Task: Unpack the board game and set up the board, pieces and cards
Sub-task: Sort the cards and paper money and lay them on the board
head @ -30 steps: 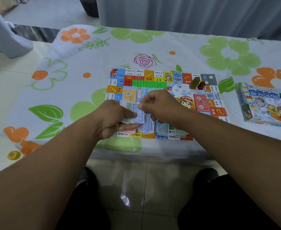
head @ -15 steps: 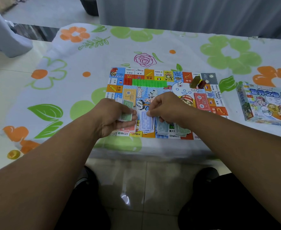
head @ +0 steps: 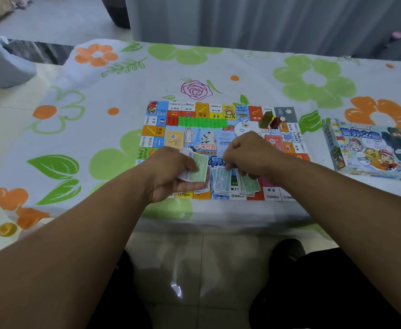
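Over the board's (head: 161,131) near edge: left hand (head: 171,176) grips a stack of paper notes (head: 198,169), thumb clamped on top. Sorted note piles (head: 223,184) lie just right, long axes pointing away. Right hand (head: 249,153), nearer, curls onto them; pinch unclear.

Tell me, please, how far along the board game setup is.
Done: colourful printed game board lies unfolded, green plastic house row and dark tokens on it. In hand: left hand grips a stack of paper money notes; right hand is at the sorted note piles. Left: that stack needs sorting.
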{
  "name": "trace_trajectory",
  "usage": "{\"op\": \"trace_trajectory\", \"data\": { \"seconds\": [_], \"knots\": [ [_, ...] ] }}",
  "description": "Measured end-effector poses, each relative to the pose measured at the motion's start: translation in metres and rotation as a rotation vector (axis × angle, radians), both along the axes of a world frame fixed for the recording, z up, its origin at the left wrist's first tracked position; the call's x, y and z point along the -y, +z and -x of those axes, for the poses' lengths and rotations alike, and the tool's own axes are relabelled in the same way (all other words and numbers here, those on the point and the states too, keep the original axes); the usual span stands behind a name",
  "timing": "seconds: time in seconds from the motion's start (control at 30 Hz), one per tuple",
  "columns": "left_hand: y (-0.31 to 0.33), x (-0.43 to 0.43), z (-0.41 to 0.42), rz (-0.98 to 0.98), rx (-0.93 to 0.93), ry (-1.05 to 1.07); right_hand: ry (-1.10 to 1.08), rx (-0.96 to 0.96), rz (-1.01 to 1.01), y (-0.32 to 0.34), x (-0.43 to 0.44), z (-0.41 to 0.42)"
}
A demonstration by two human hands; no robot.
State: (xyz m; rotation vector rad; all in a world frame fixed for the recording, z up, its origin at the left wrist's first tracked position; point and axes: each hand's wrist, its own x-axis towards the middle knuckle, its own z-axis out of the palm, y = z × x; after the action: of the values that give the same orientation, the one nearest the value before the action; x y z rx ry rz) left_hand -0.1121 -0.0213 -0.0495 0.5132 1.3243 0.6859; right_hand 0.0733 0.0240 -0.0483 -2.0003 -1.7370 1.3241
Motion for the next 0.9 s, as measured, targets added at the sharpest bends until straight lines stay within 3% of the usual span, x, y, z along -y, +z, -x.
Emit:
{"op": "trace_trajectory", "data": {
  "seconds": [0.2, 0.37, 0.5, 0.7, 0.9],
  "knots": [
    [0.0, 0.0, -0.027, -0.016, -0.015, -0.041, -0.049, -0.209, 0.112, 0.006, 0.01, -0.02],
    [0.0, -0.002, -0.042, -0.029, 0.004, -0.051, -0.029, -0.298, 0.021, 0.008, 0.017, -0.035],
    [-0.002, -0.002, -0.053, -0.03, 0.008, -0.071, -0.043, -0.27, -0.018, 0.007, 0.015, -0.044],
    [-0.006, -0.005, -0.05, -0.01, -0.086, -0.064, -0.009, -0.068, -0.009, 0.001, 0.008, -0.064],
    [-0.005, -0.006, -0.05, 0.004, -0.041, -0.025, 0.02, 0.018, 0.008, -0.006, 0.007, -0.066]
  ]
}}
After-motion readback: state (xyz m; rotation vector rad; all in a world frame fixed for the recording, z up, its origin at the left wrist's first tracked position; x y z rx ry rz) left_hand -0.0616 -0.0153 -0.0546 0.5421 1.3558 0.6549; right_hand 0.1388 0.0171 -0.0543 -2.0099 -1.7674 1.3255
